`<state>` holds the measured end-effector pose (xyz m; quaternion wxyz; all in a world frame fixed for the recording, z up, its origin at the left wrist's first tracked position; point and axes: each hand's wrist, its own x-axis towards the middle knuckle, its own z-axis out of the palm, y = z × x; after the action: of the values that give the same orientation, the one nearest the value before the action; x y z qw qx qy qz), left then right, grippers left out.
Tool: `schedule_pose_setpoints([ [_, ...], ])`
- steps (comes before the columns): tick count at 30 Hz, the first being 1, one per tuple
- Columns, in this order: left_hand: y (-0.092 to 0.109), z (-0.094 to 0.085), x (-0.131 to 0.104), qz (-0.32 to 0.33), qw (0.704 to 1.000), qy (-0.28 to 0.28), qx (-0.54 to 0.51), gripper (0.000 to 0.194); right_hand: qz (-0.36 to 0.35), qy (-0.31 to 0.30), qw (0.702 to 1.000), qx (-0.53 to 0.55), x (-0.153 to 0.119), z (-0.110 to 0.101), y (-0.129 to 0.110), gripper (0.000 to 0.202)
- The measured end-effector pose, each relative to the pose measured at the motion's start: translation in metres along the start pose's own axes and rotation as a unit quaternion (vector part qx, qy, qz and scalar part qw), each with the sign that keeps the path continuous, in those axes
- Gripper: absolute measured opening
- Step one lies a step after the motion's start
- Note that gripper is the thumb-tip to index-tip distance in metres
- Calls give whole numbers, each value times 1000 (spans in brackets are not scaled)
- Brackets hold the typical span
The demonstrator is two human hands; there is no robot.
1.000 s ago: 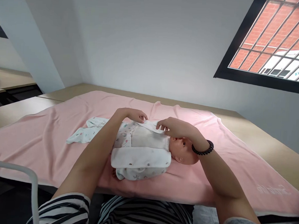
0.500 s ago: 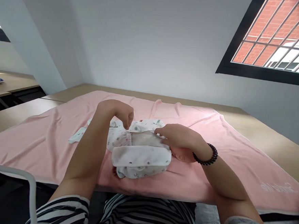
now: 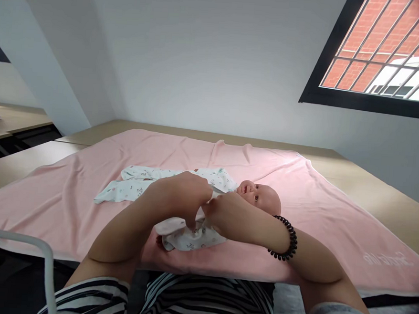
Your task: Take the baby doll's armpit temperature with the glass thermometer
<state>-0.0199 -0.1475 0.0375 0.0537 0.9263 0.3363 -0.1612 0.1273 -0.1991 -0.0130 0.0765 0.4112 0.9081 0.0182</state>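
A baby doll (image 3: 260, 195) lies on its back on a pink blanket (image 3: 86, 177), head to the right. It wears a white printed romper (image 3: 139, 181) whose legs trail to the left. My left hand (image 3: 181, 195) and my right hand (image 3: 232, 216), with a black bead bracelet at the wrist, meet over the doll's near side. Both pinch the near front flap of the romper (image 3: 186, 234). My hands hide the doll's chest.
The blanket covers a wooden table (image 3: 371, 197) set against a grey wall. A white metal rail (image 3: 20, 244) stands at the near left. Another desk (image 3: 7, 121) lies far left. A barred window (image 3: 389, 54) is at the upper right.
Both hands came back from the far flap at the doll's chest to the near flap. The doll's face, covered half a second ago, shows again.
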Motion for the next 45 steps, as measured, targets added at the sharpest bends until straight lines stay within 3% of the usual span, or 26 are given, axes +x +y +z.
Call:
schedule_pose_setpoints([
  [5,12,-3,16,-40,999,11,10,32,81,16,996,13,1,-8,20,25],
  [8,10,-5,28,-62,998,3,32,20,98,36,995,10,-1,-14,27,32],
  [11,-1,-8,34,-81,995,5,53,11,92,61,994,5,-1,-17,37,26],
  [16,-35,-13,30,-123,990,3,69,9,95,104,990,-7,0,-15,64,16],
  [21,-77,-15,46,-128,992,-4,-13,9,105,83,984,120,2,-11,97,9],
  [24,-102,-12,72,-87,994,-17,-56,17,153,40,969,189,-2,-12,130,16],
  [27,-122,0,103,21,985,66,-159,37,150,47,950,270,-8,-4,171,23],
  [29,-128,14,123,76,957,152,-234,51,114,81,913,383,-8,11,196,29],
  [30,-130,22,132,89,947,156,-266,57,99,97,883,449,-5,21,206,33],
  [32,-130,36,148,111,940,120,-300,64,66,108,813,568,4,45,219,38],
  [34,-130,46,159,140,937,77,-311,63,40,72,756,649,16,67,222,41],
  [38,-132,55,168,147,930,54,-331,60,47,20,685,727,26,90,208,35],
  [42,-136,57,173,109,926,59,-358,58,77,62,627,773,9,96,181,32],
  [45,-136,58,175,110,920,49,-374,46,87,93,585,801,-2,99,162,34],
])
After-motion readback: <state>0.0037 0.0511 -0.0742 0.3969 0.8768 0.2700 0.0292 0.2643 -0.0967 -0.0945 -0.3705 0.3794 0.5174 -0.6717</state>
